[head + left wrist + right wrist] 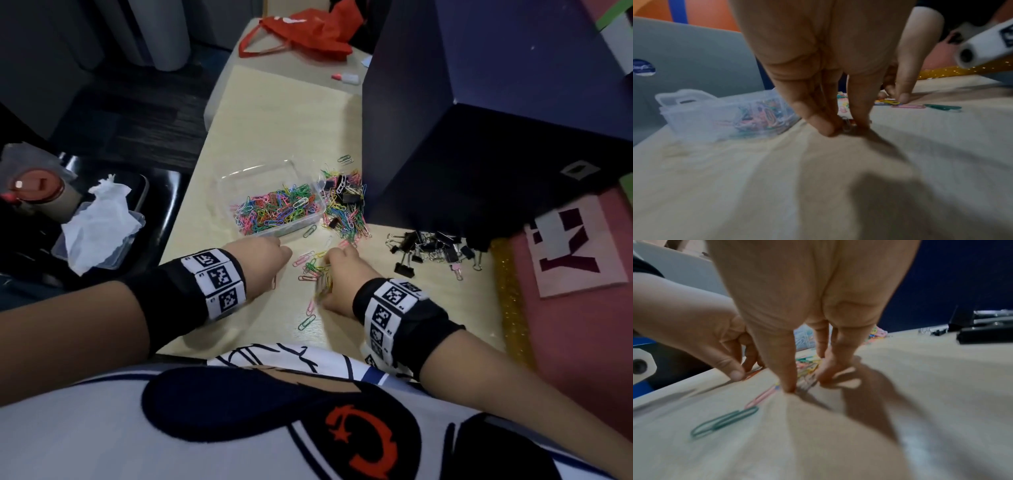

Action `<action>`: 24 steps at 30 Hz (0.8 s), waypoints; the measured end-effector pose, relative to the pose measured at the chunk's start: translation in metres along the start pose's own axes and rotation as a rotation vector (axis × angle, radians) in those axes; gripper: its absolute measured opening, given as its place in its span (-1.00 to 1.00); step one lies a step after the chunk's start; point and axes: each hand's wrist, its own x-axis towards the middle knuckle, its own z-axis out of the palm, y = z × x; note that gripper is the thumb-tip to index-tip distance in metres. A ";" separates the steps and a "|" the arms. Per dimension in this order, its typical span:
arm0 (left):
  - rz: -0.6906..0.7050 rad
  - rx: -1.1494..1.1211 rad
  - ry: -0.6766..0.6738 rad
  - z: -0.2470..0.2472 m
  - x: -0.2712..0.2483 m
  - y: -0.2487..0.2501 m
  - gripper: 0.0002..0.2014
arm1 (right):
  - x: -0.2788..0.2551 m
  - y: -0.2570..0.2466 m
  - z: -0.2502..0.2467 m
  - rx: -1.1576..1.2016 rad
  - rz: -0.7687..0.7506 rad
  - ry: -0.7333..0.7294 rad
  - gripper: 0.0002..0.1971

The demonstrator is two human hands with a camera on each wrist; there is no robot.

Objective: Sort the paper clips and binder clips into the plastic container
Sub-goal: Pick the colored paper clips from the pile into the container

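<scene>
Fingertips of left hand (830,91) pinch a paper clip (846,125) on the table (777,186); right hand (807,318) pinches loose paper clips (807,382) likewise.

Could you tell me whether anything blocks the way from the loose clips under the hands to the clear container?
Nothing visible does: bare tabletop lies between the scattered coloured paper clips and the open clear plastic container.
</scene>
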 end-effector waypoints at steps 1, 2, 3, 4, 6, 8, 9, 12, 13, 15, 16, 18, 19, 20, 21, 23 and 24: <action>0.003 0.001 0.023 0.001 0.002 0.000 -0.81 | 0.001 0.000 0.003 0.038 -0.031 0.021 -0.40; 0.011 0.006 0.040 0.002 0.003 0.000 -0.84 | 0.002 0.000 0.005 0.046 -0.063 0.040 -0.48; 0.017 0.013 0.051 0.003 0.005 0.001 -0.85 | 0.004 0.000 0.007 0.041 -0.097 0.065 -0.54; 0.014 0.023 0.054 0.004 0.006 0.002 -0.86 | 0.006 0.000 0.007 0.034 -0.132 0.104 -0.58; -0.001 0.025 0.067 0.007 0.008 0.002 -0.86 | 0.007 -0.001 0.005 0.036 -0.201 0.204 -0.54; -0.019 0.022 0.085 0.010 0.009 0.002 -0.86 | 0.006 0.000 0.007 -0.011 -0.283 0.196 -0.25; -0.028 0.023 0.090 0.010 0.010 0.002 -0.86 | 0.005 0.001 0.010 -0.079 -0.327 0.151 -0.08; -0.056 0.020 0.084 0.009 0.010 0.002 -0.88 | 0.001 0.006 0.021 -0.338 -0.456 0.108 0.02; -0.066 0.016 0.079 0.008 0.010 0.001 -0.88 | 0.000 0.008 0.023 -0.344 -0.471 0.106 -0.06; -0.081 0.000 0.066 0.008 0.010 -0.001 -0.87 | 0.000 0.011 0.024 -0.256 -0.484 0.132 -0.32; -0.089 -0.011 0.057 0.008 0.010 -0.001 -0.87 | 0.001 0.012 0.023 -0.207 -0.497 0.170 -0.45; -0.093 -0.036 0.049 0.008 0.011 -0.001 -0.87 | 0.003 0.015 0.021 -0.162 -0.495 0.219 -0.63; -0.092 -0.044 0.041 0.008 0.011 -0.001 -0.87 | 0.004 0.017 0.019 -0.156 -0.474 0.209 -0.67; -0.093 -0.050 0.032 0.008 0.011 -0.001 -0.87 | 0.006 0.018 0.018 -0.151 -0.459 0.200 -0.69; -0.095 -0.055 0.023 0.008 0.011 -0.002 -0.87 | 0.008 0.019 0.016 -0.145 -0.443 0.195 -0.70; -0.092 -0.064 0.015 0.007 0.012 -0.002 -0.87 | 0.014 0.019 0.013 -0.146 -0.399 0.200 -0.72; -0.090 -0.064 0.017 0.007 0.012 -0.001 -0.87 | 0.018 0.017 0.010 -0.144 -0.372 0.203 -0.73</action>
